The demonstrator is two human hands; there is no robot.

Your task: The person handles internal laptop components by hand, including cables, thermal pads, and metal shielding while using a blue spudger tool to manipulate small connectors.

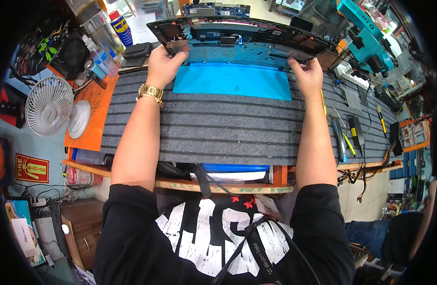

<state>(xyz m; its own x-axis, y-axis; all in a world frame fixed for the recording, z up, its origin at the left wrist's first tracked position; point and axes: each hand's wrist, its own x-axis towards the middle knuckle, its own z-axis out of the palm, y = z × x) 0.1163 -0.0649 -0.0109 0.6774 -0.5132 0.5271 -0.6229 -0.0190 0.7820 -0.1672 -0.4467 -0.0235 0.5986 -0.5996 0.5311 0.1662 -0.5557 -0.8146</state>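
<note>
Both my hands grip a wide, dark laptop casing (256, 37) by its two ends. It is tilted up on its long edge at the far side of the bench, its inner side with brackets and screw posts facing me. My left hand (164, 64), below a gold watch, pinches the left end between thumb and fingers. At the right end, my right hand (307, 76) has its thumb on the inner face; its other fingers are partly hidden behind. Beneath the casing lies a bright blue mat (232, 84) on the grey striped bench cover (223, 126).
A blue circuit board (216, 10) lies behind the casing. To the left are a white fan (48, 107), a spray can (121, 28) and a pump bottle (101, 59). On the right are a teal microscope (368, 40), a brush (381, 122), several hand tools, and another person (394, 237).
</note>
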